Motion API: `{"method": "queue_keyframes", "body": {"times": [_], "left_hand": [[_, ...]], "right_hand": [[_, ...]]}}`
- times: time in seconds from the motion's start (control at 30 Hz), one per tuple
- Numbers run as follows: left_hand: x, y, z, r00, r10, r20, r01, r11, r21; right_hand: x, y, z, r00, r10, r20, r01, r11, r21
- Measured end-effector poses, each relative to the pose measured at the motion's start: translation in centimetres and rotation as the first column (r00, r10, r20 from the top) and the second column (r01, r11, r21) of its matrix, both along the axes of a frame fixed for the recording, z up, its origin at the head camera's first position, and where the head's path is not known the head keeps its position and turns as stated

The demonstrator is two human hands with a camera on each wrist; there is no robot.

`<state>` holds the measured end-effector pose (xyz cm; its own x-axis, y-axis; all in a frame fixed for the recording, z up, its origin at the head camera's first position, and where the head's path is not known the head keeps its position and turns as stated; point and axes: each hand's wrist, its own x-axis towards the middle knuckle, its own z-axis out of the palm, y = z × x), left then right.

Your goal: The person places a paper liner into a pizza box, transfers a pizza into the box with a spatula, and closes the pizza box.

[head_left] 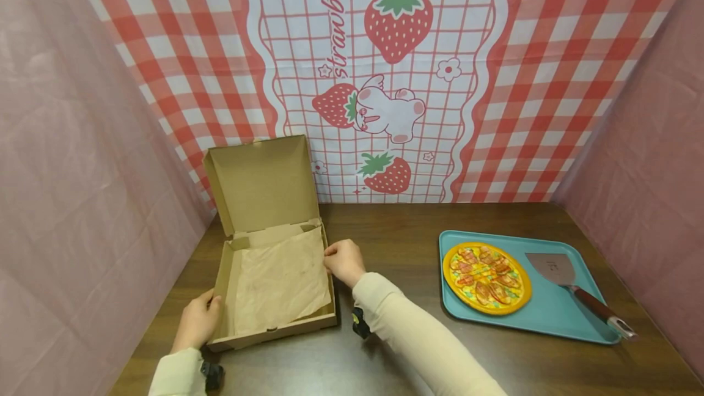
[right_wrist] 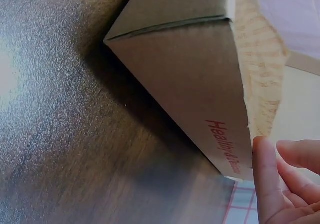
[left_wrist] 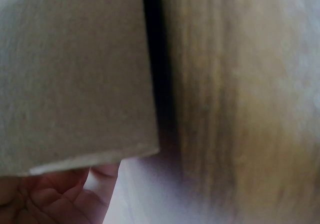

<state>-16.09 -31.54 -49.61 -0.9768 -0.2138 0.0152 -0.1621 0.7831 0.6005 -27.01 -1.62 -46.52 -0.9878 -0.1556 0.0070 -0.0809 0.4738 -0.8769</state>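
Note:
An open cardboard pizza box stands on the table, its lid raised at the back. A sheet of brown paper lies slanted inside, its right side up along the right wall. My left hand holds the box's left wall near the front corner; in the left wrist view its fingers show below the cardboard. At the right wall, my right hand pinches the paper's edge between thumb and forefinger, right at the rim. Red lettering marks that wall in the right wrist view.
To the right, a blue tray carries a round pizza in a yellow-orange crust and a broad metal spatula, whose dark handle reaches over the tray's front right edge. A strawberry-print cloth hangs behind the table, pink cloths at both sides.

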Motion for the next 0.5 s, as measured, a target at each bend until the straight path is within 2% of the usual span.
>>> {"method": "queue_keyframes", "body": {"times": [0.23,0.5], "left_hand": [[0.02,0.04,0.08,1.0,-0.001,-0.001,0.001,1.0,0.0],[0.0,0.1,0.07,1.0,0.001,0.004,-0.001,1.0,0.008]], "right_hand": [[0.17,0.54,0.63,1.0,0.018,0.02,-0.018,1.0,-0.018],[0.74,0.79,1.1,0.996,0.091,0.025,-0.09,0.996,-0.02]]}}
